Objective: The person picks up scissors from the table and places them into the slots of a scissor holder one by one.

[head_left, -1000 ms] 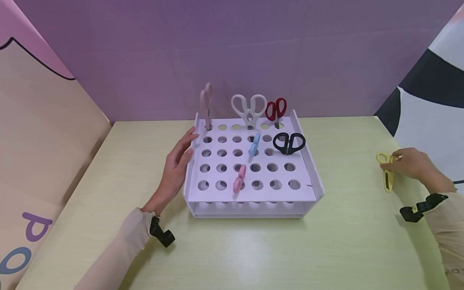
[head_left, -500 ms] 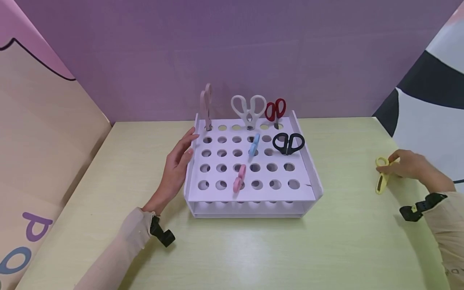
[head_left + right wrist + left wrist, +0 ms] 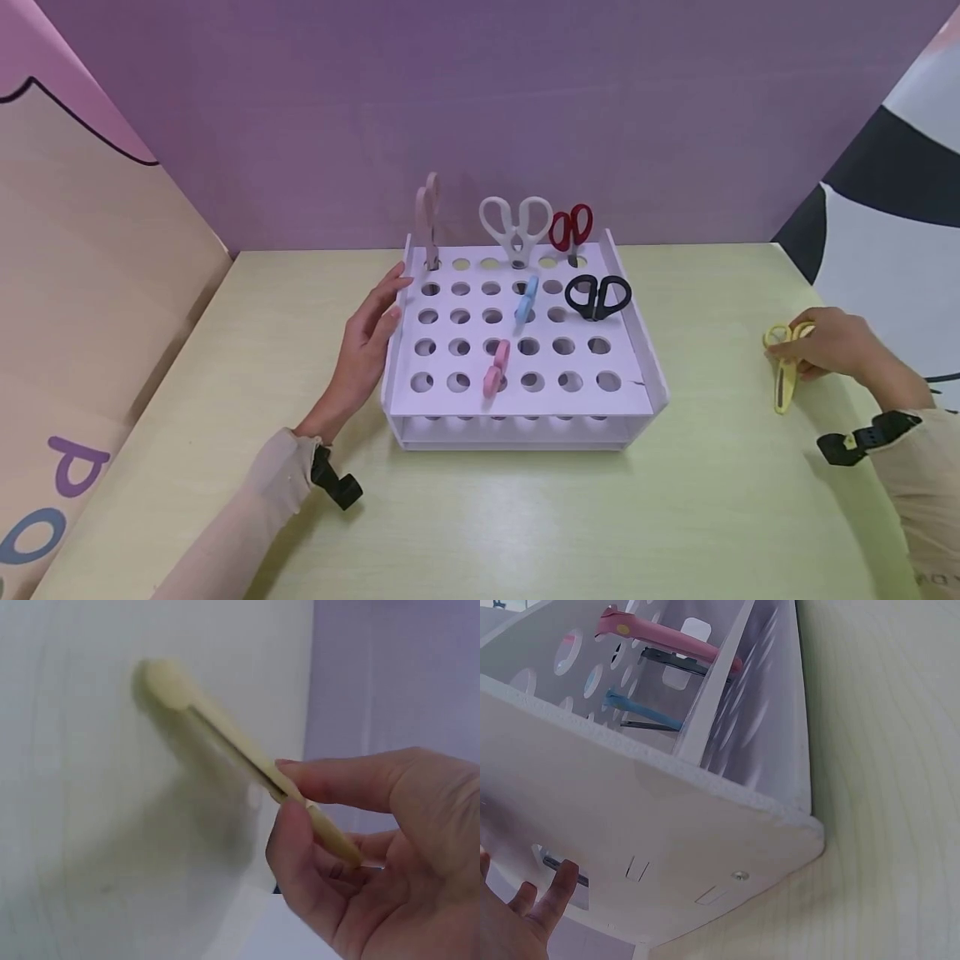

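Note:
My right hand [image 3: 832,342] pinches a pair of yellow scissors [image 3: 785,387] between thumb and fingers at the right of the table. In the right wrist view the yellow scissors [image 3: 225,735] slant away from the fingertips, blade end toward the tabletop. My left hand [image 3: 367,337] rests against the left side wall of a white rack [image 3: 442,400] with rows of round holes. Its fingers lie along that wall, seen also in the left wrist view, where the hand [image 3: 517,915] is partly cut off.
Standing in the rack are pale pink scissors [image 3: 425,217], white scissors [image 3: 517,237], red scissors [image 3: 560,233], black scissors [image 3: 596,308], blue scissors [image 3: 527,302] and pink scissors [image 3: 495,371]. A purple wall [image 3: 480,117] rises behind the table [image 3: 525,517].
The right hand has shifted slightly left with the yellow scissors, which have turned in its fingers. The left hand and the rack stay where they were.

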The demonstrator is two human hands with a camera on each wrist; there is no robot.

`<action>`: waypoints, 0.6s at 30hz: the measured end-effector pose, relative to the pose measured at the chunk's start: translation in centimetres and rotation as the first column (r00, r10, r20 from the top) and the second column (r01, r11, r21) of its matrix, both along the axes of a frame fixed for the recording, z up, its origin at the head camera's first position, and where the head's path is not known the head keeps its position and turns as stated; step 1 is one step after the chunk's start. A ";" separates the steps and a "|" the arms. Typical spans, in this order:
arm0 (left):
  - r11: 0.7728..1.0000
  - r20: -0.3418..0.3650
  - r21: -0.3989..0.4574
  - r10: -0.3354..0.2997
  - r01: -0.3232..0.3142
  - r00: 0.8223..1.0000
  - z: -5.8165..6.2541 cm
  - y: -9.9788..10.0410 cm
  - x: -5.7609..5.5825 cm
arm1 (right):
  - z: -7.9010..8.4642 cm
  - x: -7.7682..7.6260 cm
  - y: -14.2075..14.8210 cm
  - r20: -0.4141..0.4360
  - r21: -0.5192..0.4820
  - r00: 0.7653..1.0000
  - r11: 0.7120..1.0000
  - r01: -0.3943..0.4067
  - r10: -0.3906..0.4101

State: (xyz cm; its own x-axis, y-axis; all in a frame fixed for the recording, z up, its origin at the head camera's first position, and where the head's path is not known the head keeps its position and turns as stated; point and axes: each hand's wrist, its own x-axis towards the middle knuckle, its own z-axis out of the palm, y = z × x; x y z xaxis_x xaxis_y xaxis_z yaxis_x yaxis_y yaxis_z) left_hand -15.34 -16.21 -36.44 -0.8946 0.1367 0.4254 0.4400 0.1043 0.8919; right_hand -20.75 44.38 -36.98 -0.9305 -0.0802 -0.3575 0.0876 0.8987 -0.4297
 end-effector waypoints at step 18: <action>1.000 0.034 -0.006 0.003 -0.003 0.999 2.6 0.8 1.7 | 3.4 1.7 -3.3 -0.330 0.018 0.944 1.000 0.005 0.001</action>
